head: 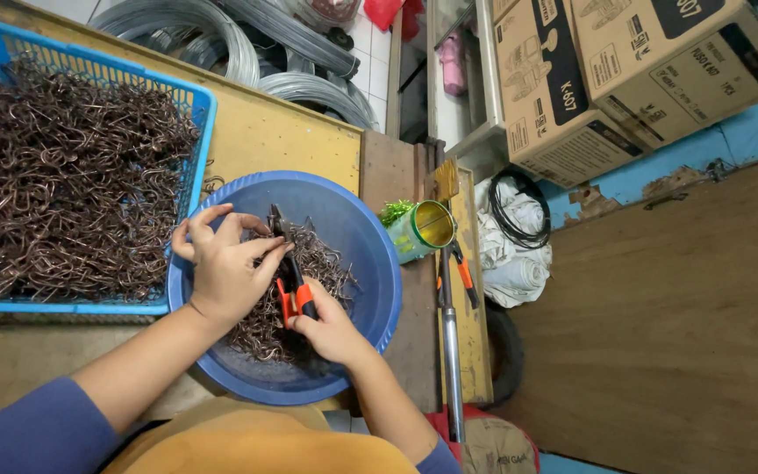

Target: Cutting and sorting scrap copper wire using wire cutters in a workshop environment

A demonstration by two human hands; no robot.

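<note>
1. Right-hand grip: our right hand is wrapped around the orange and black handles of a pair of pliers, thumb on top. The tool points up and away from us, its nose over the blue basin.

2. Left-hand grip: our left hand is narrowed to a pinch at the pliers' nose, thumb and fingertips gathered on what appears to be one small bent wire piece. The piece itself is too small to make out clearly.

3. Work position: both hands sit over the basin, which holds a loose heap of brown wire hooks. The basin rests at the near edge of the desk.

4. Risk, pinching: the left fingertips lie just beside the pliers' nose. If the handles close while a fingertip sits between the working faces, we judge a pinch injury likely.

5. Risk, slipping: a small wire held by its end could twist or spring free under load and drop back among the identical hooks.

6. Risk, puncture: the heap directly below the hands shows many cut ends. A downward slip of either hand could scratch or prick it.

7. Risk, tipping: the basin overlaps the corner of the blue basket full of similar hooks and overhangs the desk edge towards us. Pressing on its near rim could tilt it and spill the contents.

8. Surroundings: an open green can and a second long-handled tool lie just to the right, within reach of a stray elbow.
</note>
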